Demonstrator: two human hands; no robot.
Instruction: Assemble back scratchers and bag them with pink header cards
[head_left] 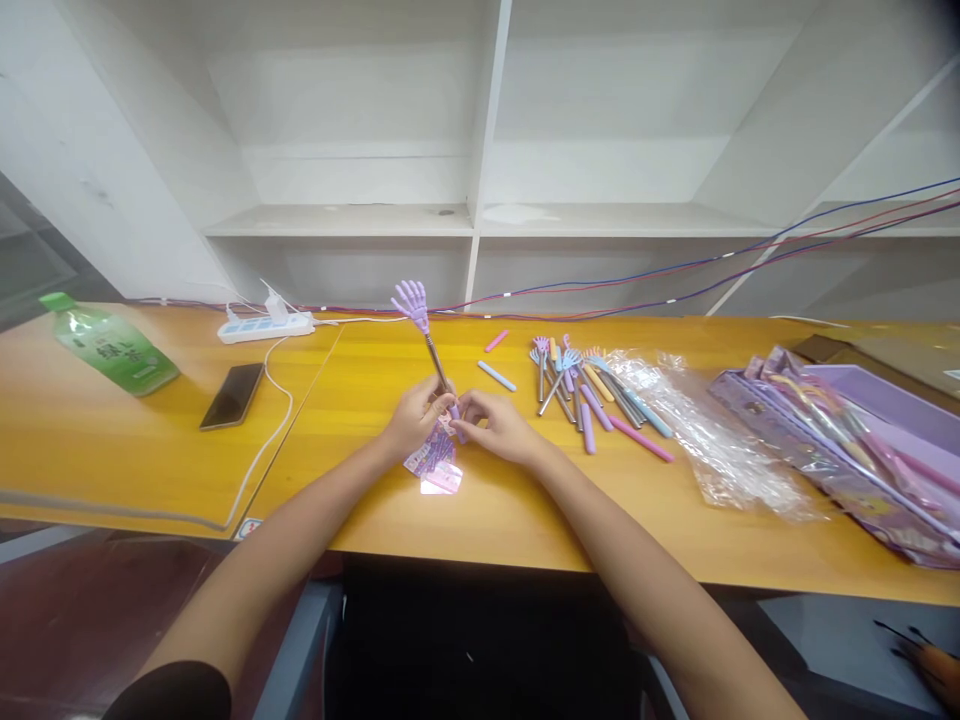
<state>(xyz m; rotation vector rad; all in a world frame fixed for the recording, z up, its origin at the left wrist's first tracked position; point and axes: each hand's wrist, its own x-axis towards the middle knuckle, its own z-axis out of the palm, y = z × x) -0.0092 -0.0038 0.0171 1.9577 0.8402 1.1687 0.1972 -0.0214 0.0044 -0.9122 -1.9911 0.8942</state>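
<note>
A back scratcher (pixel 412 303) with a purple hand-shaped head and a metal rod stands tilted between my hands. My left hand (pixel 417 415) is closed around its lower rod. My right hand (pixel 491 422) pinches at the purple handle end just beside it; the fingertips partly hide the spot. Beneath my hands lie printed purple cards (pixel 433 452) and a shiny pink card (pixel 442 479). To the right rests a pile of back scratchers (pixel 571 372) in several colours, with loose handles among them.
A blue handle (pixel 496 376) and a pink handle (pixel 496 341) lie behind my right hand. Clear plastic bags (pixel 720 440) and a purple box (pixel 847 440) are at right. At left are a green bottle (pixel 112 348), a phone (pixel 232 396) and a power strip (pixel 266 327).
</note>
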